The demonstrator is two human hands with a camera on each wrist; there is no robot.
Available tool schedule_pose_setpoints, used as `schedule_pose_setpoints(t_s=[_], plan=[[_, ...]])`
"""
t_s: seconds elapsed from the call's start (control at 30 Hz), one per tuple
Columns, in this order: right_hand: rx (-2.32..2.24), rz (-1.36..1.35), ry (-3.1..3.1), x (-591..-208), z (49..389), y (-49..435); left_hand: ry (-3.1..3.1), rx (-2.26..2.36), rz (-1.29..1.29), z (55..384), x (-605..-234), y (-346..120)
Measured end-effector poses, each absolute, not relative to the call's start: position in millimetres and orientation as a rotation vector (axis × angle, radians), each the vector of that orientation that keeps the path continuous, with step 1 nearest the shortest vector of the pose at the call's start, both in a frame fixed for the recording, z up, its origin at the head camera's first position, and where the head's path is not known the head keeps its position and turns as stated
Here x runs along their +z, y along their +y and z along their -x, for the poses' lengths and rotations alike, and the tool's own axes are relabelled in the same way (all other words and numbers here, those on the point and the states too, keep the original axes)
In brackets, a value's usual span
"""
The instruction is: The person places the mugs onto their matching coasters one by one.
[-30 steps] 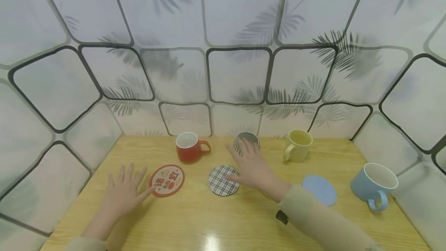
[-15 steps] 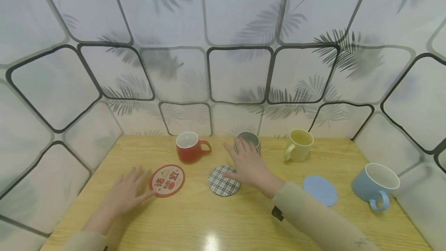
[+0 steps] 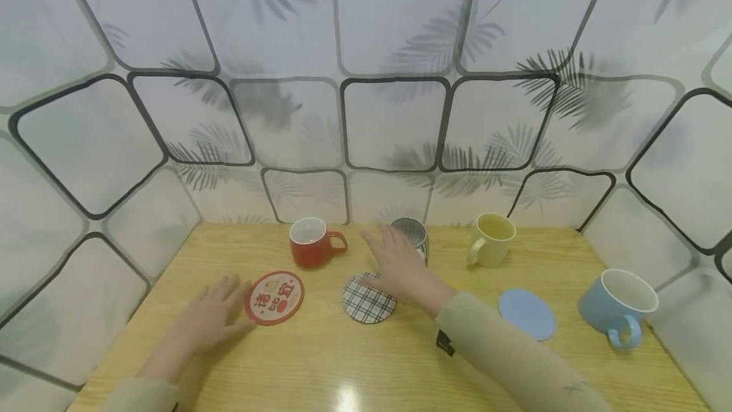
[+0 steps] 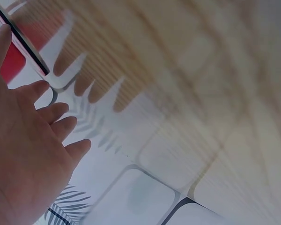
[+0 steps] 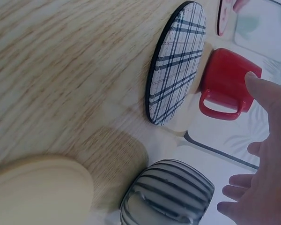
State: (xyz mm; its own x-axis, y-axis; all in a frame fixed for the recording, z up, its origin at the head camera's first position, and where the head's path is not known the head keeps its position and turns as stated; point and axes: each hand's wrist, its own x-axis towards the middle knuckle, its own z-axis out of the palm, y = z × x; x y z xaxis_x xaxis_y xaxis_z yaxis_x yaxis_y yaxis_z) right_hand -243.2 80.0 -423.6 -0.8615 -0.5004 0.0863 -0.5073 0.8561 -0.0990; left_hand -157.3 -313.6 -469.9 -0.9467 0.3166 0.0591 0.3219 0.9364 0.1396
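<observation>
My right hand (image 3: 403, 272) reaches over the table with fingers spread and holds nothing. It hovers between a black-and-white plaid coaster (image 3: 366, 304) and a grey striped mug (image 3: 413, 233), partly covering both. The right wrist view shows the hand (image 5: 267, 168) apart from the striped mug (image 5: 171, 192) and from the plaid coaster (image 5: 178, 68). To the left, my left hand (image 3: 206, 320) lies low with relaxed, extended fingers. Its thumb is at the edge of a red-rimmed round coaster (image 3: 274, 297); whether they touch I cannot tell. A red mug (image 3: 310, 250) stands behind that coaster, its handle pointing right.
A yellow mug (image 3: 493, 240) stands at the back right. Further right are a blue coaster (image 3: 526, 315) and a blue mug (image 3: 614, 304). A pale yellow coaster (image 5: 42, 192) is mostly hidden by my right arm in the head view. Patterned cloth walls (image 3: 394, 126) enclose the wooden table (image 3: 320, 367).
My right hand has shifted slightly left, uncovering more of the striped mug. The left hand has lowered, its fingers less spread. Mugs and coasters have stayed in place.
</observation>
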Motion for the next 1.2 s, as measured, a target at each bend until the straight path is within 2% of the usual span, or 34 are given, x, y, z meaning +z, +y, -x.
schedule_pose_setpoints(t_s=[1.2], plan=[[0.419, -0.834, -2.984, -438, 259, 39, -3.055, -0.265, 0.565, 158, -469, -301]])
